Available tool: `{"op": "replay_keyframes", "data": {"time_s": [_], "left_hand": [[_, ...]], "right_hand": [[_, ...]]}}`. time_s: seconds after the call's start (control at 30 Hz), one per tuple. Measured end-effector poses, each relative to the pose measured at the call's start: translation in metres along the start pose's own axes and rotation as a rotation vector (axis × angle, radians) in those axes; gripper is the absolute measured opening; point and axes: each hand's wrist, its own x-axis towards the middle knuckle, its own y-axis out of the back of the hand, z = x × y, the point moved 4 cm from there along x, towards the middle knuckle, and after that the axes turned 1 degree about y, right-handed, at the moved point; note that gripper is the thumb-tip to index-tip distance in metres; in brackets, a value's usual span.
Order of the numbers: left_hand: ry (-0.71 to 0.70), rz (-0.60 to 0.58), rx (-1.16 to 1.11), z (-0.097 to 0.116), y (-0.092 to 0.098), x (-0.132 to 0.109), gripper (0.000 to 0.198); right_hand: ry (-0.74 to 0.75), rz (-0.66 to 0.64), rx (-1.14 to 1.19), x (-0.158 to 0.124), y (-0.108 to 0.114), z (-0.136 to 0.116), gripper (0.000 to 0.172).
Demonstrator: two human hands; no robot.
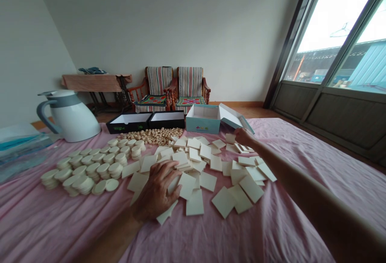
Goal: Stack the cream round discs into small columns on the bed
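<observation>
Many cream square tiles (207, 181) lie loose and overlapping across the middle of the pink cloth. Among them at the left is my left hand (158, 186), palm down, its curved fingers and thumb round a pale tile (173, 185); its palm side is hidden. Farther off at the right, my right hand (244, 136) is closed, with its fingertips at a square tile (230, 138) in front of the light blue lid (237, 118). Stacks of round cream discs (103, 169) stand in rows at the left. Small wooden pieces (153, 136) form a pile behind the tiles.
Two black open boxes (129, 123) and a light blue box (203, 124) line the far edge of the cloth (289, 134). A white and grey jug (72, 118) and plastic bags (21, 146) are at the left. Two chairs (189, 82) stand beyond.
</observation>
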Motion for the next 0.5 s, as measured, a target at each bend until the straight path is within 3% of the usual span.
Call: {"op": "replay_keyframes", "data": {"time_s": [0.27,0.37,0.5], "left_hand": [[0.015,0.002,0.003,0.000,0.001,-0.001,0.025],[0.016,-0.009,0.003,-0.001,0.000,0.000,0.025],[0.004,-0.017,0.002,-0.001,0.000,-0.001,0.025]], "right_hand": [[0.119,-0.067,0.112,-0.011,-0.004,-0.034,0.016],[0.093,-0.043,0.138,-0.011,0.003,-0.043,0.020],[0.164,-0.118,0.198,-0.008,0.014,-0.061,0.020]]}}
